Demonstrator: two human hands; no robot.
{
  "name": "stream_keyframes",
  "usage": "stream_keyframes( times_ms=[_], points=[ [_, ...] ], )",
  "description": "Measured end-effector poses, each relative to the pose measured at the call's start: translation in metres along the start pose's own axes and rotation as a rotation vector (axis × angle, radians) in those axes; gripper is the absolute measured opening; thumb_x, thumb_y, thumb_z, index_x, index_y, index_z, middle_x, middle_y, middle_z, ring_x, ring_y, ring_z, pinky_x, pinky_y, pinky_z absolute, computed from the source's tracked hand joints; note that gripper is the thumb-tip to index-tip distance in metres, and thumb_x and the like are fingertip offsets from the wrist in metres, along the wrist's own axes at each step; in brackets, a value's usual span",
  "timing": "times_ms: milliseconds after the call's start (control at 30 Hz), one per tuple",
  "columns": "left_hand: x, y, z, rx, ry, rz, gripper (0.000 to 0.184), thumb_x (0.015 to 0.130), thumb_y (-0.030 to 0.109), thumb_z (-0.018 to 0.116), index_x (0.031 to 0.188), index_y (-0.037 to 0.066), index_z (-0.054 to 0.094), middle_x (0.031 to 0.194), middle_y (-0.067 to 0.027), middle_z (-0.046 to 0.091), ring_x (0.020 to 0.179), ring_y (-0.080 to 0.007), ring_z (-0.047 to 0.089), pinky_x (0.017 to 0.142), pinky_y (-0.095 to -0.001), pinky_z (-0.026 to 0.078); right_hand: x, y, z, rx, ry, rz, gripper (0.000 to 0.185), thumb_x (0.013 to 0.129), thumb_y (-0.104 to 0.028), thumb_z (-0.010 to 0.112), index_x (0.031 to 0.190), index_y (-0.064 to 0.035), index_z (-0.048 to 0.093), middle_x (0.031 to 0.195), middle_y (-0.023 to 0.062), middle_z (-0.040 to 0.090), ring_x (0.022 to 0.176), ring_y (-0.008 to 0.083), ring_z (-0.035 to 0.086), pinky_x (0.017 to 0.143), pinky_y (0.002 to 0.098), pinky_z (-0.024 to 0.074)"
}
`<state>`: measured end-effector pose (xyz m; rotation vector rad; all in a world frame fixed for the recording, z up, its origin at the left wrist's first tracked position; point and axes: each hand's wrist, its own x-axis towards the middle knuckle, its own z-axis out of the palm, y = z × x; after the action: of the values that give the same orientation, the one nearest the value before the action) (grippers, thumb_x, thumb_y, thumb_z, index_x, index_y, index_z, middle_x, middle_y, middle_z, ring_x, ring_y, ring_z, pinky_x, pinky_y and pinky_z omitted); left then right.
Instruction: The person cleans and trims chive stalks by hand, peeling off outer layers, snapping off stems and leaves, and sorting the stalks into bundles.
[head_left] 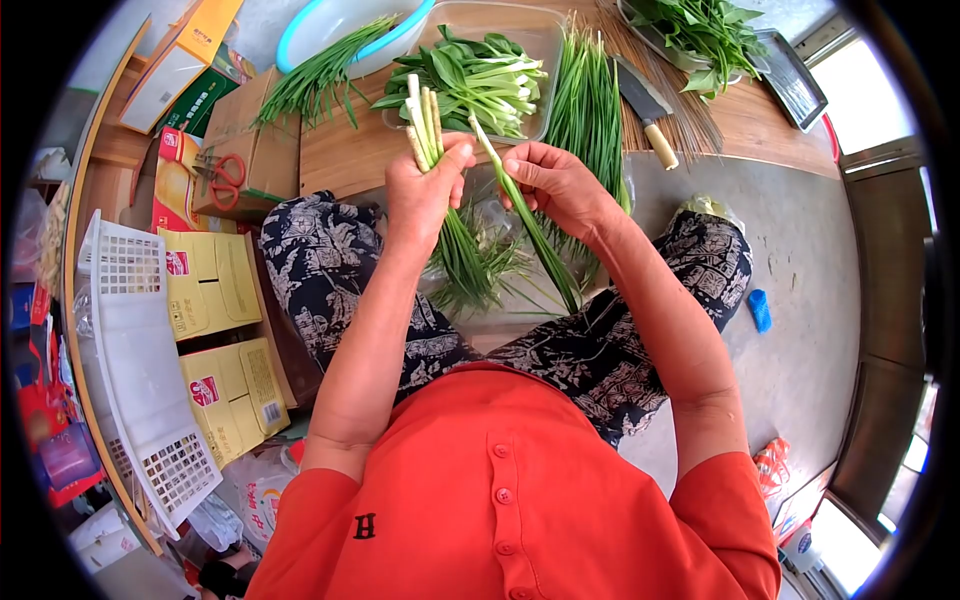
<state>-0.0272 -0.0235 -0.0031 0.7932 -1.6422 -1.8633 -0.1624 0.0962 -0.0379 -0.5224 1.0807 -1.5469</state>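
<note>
My left hand [422, 195] is closed around a small bunch of green onions [424, 118], pale ends up and green leaves hanging below the fist. One single green onion [536, 238] slants down between my hands, pinched in the fingers of my right hand [562, 182]. Its white end sits close to my left thumb; I cannot tell if the thumb touches it. Just beyond, a clear plastic tub [500, 10] holds cut leafy greens [485, 75]. A long bundle of thin green leaves [585, 100] lies to the right of the tub.
A knife [645, 105] with a wooden handle lies on the wooden table [345, 155]. Behind it stands a plate of greens [700, 35] beside a dark tray [790, 80]. At left are a blue-rimmed basin [290, 45], red scissors [226, 180], cardboard boxes [225, 285] and a white basket [135, 350].
</note>
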Motion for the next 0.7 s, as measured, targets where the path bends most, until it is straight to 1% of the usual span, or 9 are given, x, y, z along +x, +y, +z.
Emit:
stream_keyframes(
  times_ms=[67,133,167,300,367,467,600,633,700],
  points=[
    [0.000,-0.001,0.000,0.004,0.000,-0.005,0.017,0.087,0.011,0.064,0.098,-0.002,0.064,0.076,-0.0035,0.061,0.053,-0.0061,0.048,0.044,-0.0205,0.038,0.000,0.001,-0.001,-0.006,-0.001,-0.006,0.015,0.091,-0.022,0.060,0.092,-0.0063,0.059,0.076,0.0010,0.061,0.065,0.0099,0.057,0.052,0.0195,0.0380],
    [0.002,-0.005,0.000,0.101,-0.048,0.016,0.020,0.085,0.011,0.067,0.100,-0.002,0.065,0.071,-0.0017,0.060,0.051,-0.0058,0.048,0.043,-0.0206,0.037,0.000,0.000,-0.001,-0.002,-0.011,0.001,0.015,0.091,-0.021,0.061,0.092,-0.0061,0.059,0.077,0.0009,0.061,0.066,0.0100,0.057,0.053,0.0196,0.0382],
    [0.003,-0.006,0.001,0.096,-0.025,0.027,0.016,0.085,0.009,0.067,0.097,-0.001,0.065,0.067,0.0001,0.057,0.050,-0.0056,0.047,0.042,-0.0207,0.037,0.000,0.000,-0.001,0.001,-0.020,0.008,0.015,0.090,-0.021,0.061,0.092,-0.0060,0.058,0.077,0.0008,0.061,0.066,0.0102,0.058,0.053,0.0197,0.0385],
    [0.002,0.001,0.004,0.116,-0.021,0.023,0.012,0.085,0.009,0.065,0.093,0.000,0.064,0.066,0.0009,0.055,0.050,-0.0054,0.047,0.042,-0.0207,0.037,0.001,0.000,-0.003,0.032,-0.044,0.011,0.015,0.090,-0.021,0.061,0.091,-0.0056,0.058,0.077,0.0012,0.060,0.066,0.0116,0.058,0.056,0.0206,0.0415],
    [0.000,0.006,0.007,0.109,0.029,0.034,0.008,0.086,0.009,0.063,0.089,0.002,0.062,0.064,0.0017,0.053,0.049,-0.0054,0.046,0.043,-0.0210,0.036,0.001,0.000,-0.003,0.119,-0.084,0.024,0.016,0.090,-0.021,0.060,0.091,-0.0049,0.058,0.078,0.0019,0.060,0.067,0.0131,0.058,0.059,0.0216,0.0447],
    [0.005,0.002,0.002,0.067,0.099,0.089,0.008,0.086,0.010,0.061,0.088,0.002,0.060,0.062,0.0018,0.051,0.048,-0.0057,0.045,0.043,-0.0214,0.036,0.002,0.000,-0.005,0.124,-0.100,0.053,0.017,0.090,-0.021,0.061,0.091,-0.0042,0.058,0.078,0.0025,0.059,0.067,0.0142,0.059,0.061,0.0221,0.0464],
    [0.009,-0.001,-0.009,0.069,0.168,0.108,0.006,0.084,0.008,0.060,0.086,0.003,0.059,0.063,0.0012,0.051,0.048,-0.0063,0.046,0.042,-0.0219,0.036,0.000,-0.001,-0.005,0.131,-0.108,0.067,0.017,0.090,-0.020,0.061,0.091,-0.0037,0.058,0.078,0.0028,0.060,0.067,0.0139,0.059,0.060,0.0219,0.0465],
    [0.009,0.001,-0.011,0.080,0.226,0.078,0.005,0.083,0.008,0.060,0.085,0.002,0.059,0.065,0.0003,0.053,0.048,-0.0066,0.046,0.042,-0.0223,0.036,0.000,-0.002,-0.005,0.114,-0.103,0.065,0.017,0.090,-0.020,0.061,0.091,-0.0037,0.058,0.078,0.0028,0.060,0.066,0.0135,0.059,0.059,0.0215,0.0455],
    [0.009,0.000,-0.022,0.125,0.196,0.026,0.014,0.085,0.016,0.064,0.084,0.002,0.060,0.069,-0.0024,0.056,0.049,-0.0072,0.048,0.041,-0.0226,0.037,-0.001,-0.004,-0.004,0.098,-0.097,0.061,0.017,0.090,-0.020,0.061,0.092,-0.0037,0.058,0.078,0.0028,0.060,0.066,0.0130,0.059,0.058,0.0210,0.0445]
  ],
)
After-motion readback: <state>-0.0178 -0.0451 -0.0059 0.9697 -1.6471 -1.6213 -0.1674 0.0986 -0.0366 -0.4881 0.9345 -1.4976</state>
